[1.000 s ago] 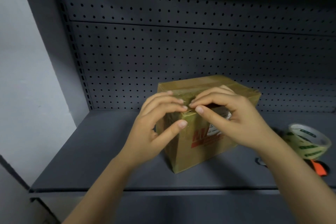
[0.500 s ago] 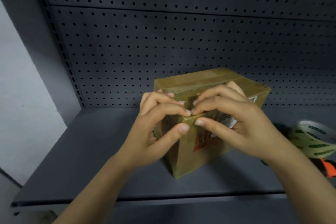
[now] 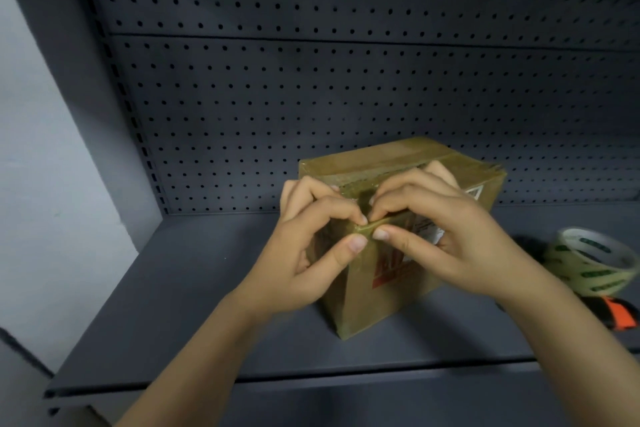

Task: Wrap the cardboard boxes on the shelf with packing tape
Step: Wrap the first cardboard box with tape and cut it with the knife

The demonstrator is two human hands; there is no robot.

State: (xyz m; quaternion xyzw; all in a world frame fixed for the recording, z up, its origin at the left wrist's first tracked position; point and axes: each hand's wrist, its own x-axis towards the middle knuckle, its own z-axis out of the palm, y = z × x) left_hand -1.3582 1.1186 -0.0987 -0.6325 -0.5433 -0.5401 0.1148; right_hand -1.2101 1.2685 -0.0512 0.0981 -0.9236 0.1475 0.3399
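Note:
A brown cardboard box [image 3: 388, 302], glossy with tape and bearing a red print and a white label, stands on the dark grey shelf [image 3: 194, 315]. My left hand [image 3: 311, 253] and my right hand [image 3: 446, 236] meet at the box's near top corner. Both pinch a raised fold of tape [image 3: 369, 227] there between thumb and fingertips. The hands hide most of the front face. A roll of packing tape [image 3: 592, 260] with green print lies on the shelf to the right, apart from the box.
An orange-and-black cutter [image 3: 620, 317] lies just in front of the tape roll. A perforated grey back panel [image 3: 346, 97] closes the shelf behind. A pale wall [image 3: 41, 156] stands to the left. The shelf's front edge [image 3: 277, 381] runs below my forearms.
My fingertips have closed tighter on the tape at the box's corner, lifting it into a small fold. The view shifted slightly; the box and the roll stay in place.

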